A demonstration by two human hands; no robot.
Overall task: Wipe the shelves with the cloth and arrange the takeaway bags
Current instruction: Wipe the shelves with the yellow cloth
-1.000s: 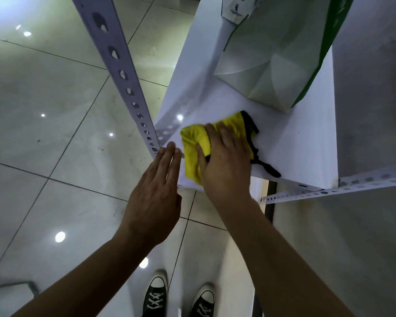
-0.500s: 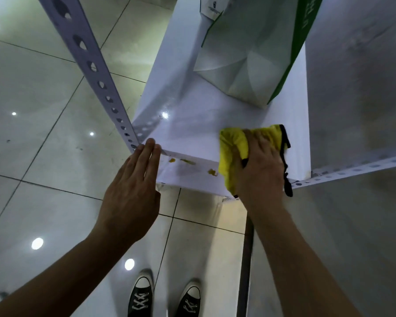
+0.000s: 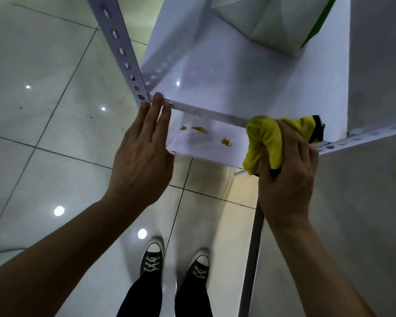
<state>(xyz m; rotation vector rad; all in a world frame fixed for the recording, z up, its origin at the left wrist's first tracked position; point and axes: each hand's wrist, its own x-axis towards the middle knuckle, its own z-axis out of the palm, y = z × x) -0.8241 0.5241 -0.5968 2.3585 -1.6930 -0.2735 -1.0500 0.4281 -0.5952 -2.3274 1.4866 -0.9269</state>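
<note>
Glossy grey floor tiles (image 3: 44, 65) surround your white metal shelf (image 3: 226, 76); your left hand (image 3: 142, 161) rests straight-fingered at its front-left corner, your right hand (image 3: 288, 179) grips the crumpled yellow cloth (image 3: 264, 140) at its front-right edge.

Even, cool overhead light dimly lit the scene, throwing small round glare spots on the glossy floor tiles (image 3: 44, 92) and the shelf (image 3: 226, 78), while wide-angle distortion bent the edges and detail stayed slightly soft.

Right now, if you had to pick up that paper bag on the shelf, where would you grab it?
Its top is out of view. The paper bag stands at the shelf's back, so come from the front, over the open edge, and grasp its sides.
</note>
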